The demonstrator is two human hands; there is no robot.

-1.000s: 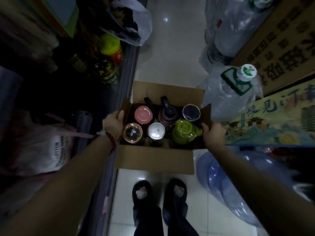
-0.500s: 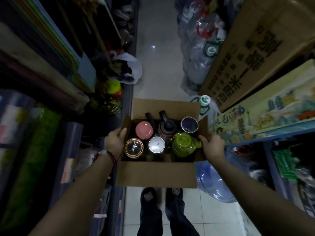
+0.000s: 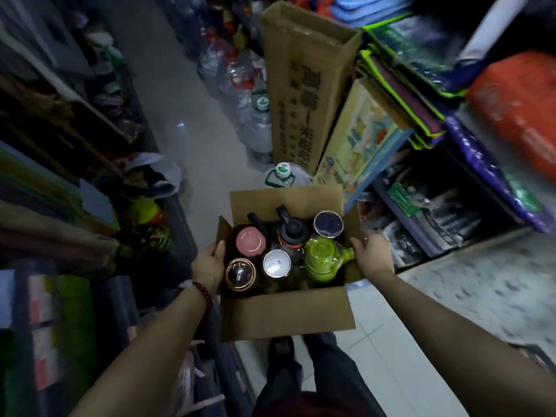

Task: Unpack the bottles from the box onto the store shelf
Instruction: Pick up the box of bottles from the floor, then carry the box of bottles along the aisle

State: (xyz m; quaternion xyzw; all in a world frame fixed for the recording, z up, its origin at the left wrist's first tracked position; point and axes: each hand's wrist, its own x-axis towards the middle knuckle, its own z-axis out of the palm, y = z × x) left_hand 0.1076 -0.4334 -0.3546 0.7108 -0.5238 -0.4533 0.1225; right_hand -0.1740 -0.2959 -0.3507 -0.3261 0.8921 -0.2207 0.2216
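Lowest in the frame, two dark shoes (image 3: 301,353) and trouser legs stand on the pale tiled floor (image 3: 391,341). Just above them an open cardboard box (image 3: 285,314) is held off the floor at frame centre, its flaps folded outward. The left hand (image 3: 209,266) has its grip clamped on the box's left wall, thumb over the rim; a red bead bracelet (image 3: 203,294) sits on that wrist. The right hand (image 3: 373,255) is likewise clamped on the right wall, fingers curled over the edge. Inside the box six bottles stand upright, seen from above: near row, a dark lid with gold rim (image 3: 240,273), a silver lid (image 3: 276,263) and a green bottle (image 3: 323,260); far row, a pink lid (image 3: 250,241), a black handled cap (image 3: 291,230) and a dark blue lid (image 3: 328,224). Beyond the box, a large water jug (image 3: 281,174) stands on the floor. Further up, a tall printed carton (image 3: 301,85) leans upright at upper centre. Store shelves (image 3: 90,164) crowded with goods fill the left side; details there are blurred.
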